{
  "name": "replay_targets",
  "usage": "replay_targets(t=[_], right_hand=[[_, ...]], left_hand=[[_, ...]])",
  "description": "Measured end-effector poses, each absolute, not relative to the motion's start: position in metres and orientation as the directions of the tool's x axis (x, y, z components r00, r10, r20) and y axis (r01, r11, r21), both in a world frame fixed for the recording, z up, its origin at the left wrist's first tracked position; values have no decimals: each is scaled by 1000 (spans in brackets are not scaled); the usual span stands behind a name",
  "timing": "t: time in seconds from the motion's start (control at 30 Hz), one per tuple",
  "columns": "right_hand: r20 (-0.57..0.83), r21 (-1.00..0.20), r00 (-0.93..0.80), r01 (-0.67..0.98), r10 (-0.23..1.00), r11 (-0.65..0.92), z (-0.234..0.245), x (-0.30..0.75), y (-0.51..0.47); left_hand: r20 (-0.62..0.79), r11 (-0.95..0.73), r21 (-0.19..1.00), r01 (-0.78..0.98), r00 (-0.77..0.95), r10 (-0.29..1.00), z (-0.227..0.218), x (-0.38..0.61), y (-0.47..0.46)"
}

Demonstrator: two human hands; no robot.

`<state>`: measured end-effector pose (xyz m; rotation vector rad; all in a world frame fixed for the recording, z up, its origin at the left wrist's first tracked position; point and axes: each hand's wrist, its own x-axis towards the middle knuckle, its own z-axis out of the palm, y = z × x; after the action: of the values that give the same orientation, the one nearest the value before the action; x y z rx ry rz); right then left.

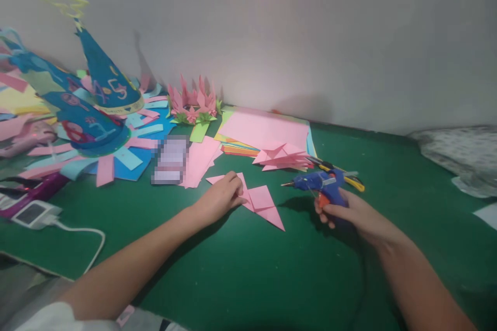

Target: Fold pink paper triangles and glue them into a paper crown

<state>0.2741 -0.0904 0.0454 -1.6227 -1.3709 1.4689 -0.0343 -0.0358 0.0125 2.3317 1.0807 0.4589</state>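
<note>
Head camera, craft table: my right hand [349, 212] is wrapped around the handle of a blue glue gun [322, 183], fingers closed on the grip by its orange trigger, the nozzle pointing left and held just above the green table cover [248, 269]. My left hand [221, 196] lies flat with its fingers curled lightly on a folded pink paper piece [262, 204], pinning its left end to the cover; it presses rather than grasps. The pointed tips of that piece reach out to the right, near the glue gun's nozzle but apart from it. At the near left edge a white power adapter [34, 213] rests with its cord looping across the cover. Just behind the glue gun lies a yellow-handled tool [349, 178], and beside it another folded pink shape [283, 158] sits on a stack of coloured paper sheets [264, 129]. Farther back, against the wall, stands a pink paper lotus [193, 103] with green leaves. To the far left, blue paper cone hats [104, 80] rise above a fan of pink and blue strips.
</note>
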Motion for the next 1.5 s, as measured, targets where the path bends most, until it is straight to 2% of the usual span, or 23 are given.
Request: replay_targets(t=[0.1,0.17,0.27,0.37,0.57,1.03,1.5], right_hand=[[-402,-907,-242,241,883,-347,42,253,-89],[-409,-904,-251,243,877,-352,40,240,-87],[-426,-861,-162,375,890,-344,39,224,-86],[-379,-798,-78,532,922,-283,36,213,-87],[-274,-708,-95,693,957,-134,32,206,-88],[-168,-675,-189,738,968,27,35,200,-91],[-193,-657,-230,752,954,48,37,200,-91]], left_hand=[[69,-534,593,603,622,780,13,-35,-36],[65,-533,589,608,621,781,13,-35,-35],[75,-537,583,610,618,783,12,-35,-35],[77,-536,592,602,619,781,12,-36,-36],[55,-516,591,620,608,792,13,-36,-37],[50,-512,586,628,603,796,10,-36,-36],[46,-501,593,631,594,803,10,-35,-36]])
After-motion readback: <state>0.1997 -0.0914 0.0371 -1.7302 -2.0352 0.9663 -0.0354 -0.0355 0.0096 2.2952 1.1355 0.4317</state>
